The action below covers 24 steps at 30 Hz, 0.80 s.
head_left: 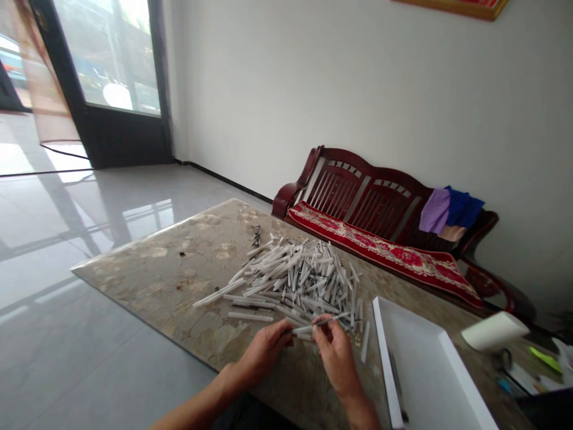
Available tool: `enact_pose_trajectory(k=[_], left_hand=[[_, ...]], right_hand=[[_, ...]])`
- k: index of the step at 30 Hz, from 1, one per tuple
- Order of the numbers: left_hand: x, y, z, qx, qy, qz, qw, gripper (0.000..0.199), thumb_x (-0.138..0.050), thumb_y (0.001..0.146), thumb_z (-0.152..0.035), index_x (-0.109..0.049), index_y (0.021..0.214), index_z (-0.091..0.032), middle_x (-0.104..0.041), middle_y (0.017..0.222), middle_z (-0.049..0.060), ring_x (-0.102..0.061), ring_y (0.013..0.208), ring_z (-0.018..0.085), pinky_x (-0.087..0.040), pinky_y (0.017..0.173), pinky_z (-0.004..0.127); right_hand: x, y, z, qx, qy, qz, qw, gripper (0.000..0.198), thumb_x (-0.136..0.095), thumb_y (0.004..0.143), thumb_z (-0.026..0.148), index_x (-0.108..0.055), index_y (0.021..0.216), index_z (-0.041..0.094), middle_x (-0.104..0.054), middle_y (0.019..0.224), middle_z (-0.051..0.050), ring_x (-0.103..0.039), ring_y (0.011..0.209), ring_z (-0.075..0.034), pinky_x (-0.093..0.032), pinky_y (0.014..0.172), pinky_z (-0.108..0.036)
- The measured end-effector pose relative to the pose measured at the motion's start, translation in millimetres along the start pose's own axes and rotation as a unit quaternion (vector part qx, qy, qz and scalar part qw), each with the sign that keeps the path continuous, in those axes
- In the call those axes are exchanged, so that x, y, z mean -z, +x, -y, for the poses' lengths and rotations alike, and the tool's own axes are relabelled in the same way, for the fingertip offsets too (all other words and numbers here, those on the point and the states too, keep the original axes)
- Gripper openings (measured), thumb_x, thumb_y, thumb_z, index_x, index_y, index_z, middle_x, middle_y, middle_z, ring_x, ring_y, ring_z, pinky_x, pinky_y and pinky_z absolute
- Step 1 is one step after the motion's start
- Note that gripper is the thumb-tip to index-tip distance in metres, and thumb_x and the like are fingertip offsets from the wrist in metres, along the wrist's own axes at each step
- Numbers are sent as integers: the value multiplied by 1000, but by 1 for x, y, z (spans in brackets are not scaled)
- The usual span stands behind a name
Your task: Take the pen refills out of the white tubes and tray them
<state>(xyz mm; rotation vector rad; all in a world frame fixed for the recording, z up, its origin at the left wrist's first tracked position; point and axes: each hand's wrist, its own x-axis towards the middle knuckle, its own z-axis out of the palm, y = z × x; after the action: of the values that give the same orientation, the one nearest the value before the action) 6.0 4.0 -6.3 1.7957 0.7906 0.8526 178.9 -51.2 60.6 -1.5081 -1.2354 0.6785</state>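
Observation:
Both my hands are over the near edge of the table, in front of a loose pile of thin white, translucent-looking tubes [268,269] mixed with dark slender sticks. My left hand [266,351] pinches one end of a slim white tube [302,329], its fingers closed. The tube's other end reaches the fingers of my right hand [335,349]. A thin grey-dark stick [335,319] juts from that right-hand pinch toward the right. Whether the stick sits inside a tube is too small to tell.
Right of the pile stands a shallow white box [430,358] with a dark slender stick [396,382] along its left side. Beyond it lie a white roll [495,330] and small items. A dark tangled bundle [256,235] rests behind the pile. A wooden bench [358,185] backs the table [147,263].

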Motion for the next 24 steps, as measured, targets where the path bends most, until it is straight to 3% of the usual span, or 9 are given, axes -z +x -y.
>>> enact_pose_trajectory(k=[5, 9, 13, 18, 24], left_hand=[[7, -7, -2, -36, -68, -63, 995, 27, -44, 97, -36, -63, 87, -19, -68, 83, 3, -62, 79, 18, -47, 77, 26], [20, -16, -1, -20, -89, -140, 986, 32, -43, 98, -41, -64, 87, -20, -68, 83, 3, -63, 81, 19, -48, 79, 27], [39, -28, 4, 12, -89, -241, 966, 33, -45, 97, -46, -62, 87, -20, -66, 79, 2, -62, 78, 19, -48, 76, 28], [63, -42, 14, 46, -74, -345, 934, 35, -46, 95, -52, -61, 88, -21, -65, 76, 1, -62, 74, 19, -50, 74, 28], [68, -49, 15, 94, -64, -389, 914, 47, -45, 89, -66, -62, 87, -22, -62, 66, -1, -58, 62, 18, -50, 60, 26]], right_hand=[[-2, 8, 13, 14, 10, 47, 999, 32, -69, 77, 33, -70, 105, 19, -73, 95, -7, -65, 74, -19, -52, 68, -28], [-24, 27, 6, 15, 9, 32, 999, 24, -65, 79, 35, -72, 94, 18, -73, 85, -6, -65, 72, -20, -53, 66, -29], [-76, 52, 7, 71, -71, 92, 991, 16, -59, 83, 26, -73, 87, 20, -74, 82, -4, -67, 77, -20, -52, 72, -29], [-156, 76, 31, 148, -270, 178, 934, 18, -59, 85, 15, -74, 89, 23, -75, 93, -3, -68, 88, -17, -48, 80, -24], [-225, 92, 47, 164, -350, 253, 887, 7, -70, 82, 25, -74, 87, 25, -75, 98, -5, -67, 96, -20, -45, 78, -26]])
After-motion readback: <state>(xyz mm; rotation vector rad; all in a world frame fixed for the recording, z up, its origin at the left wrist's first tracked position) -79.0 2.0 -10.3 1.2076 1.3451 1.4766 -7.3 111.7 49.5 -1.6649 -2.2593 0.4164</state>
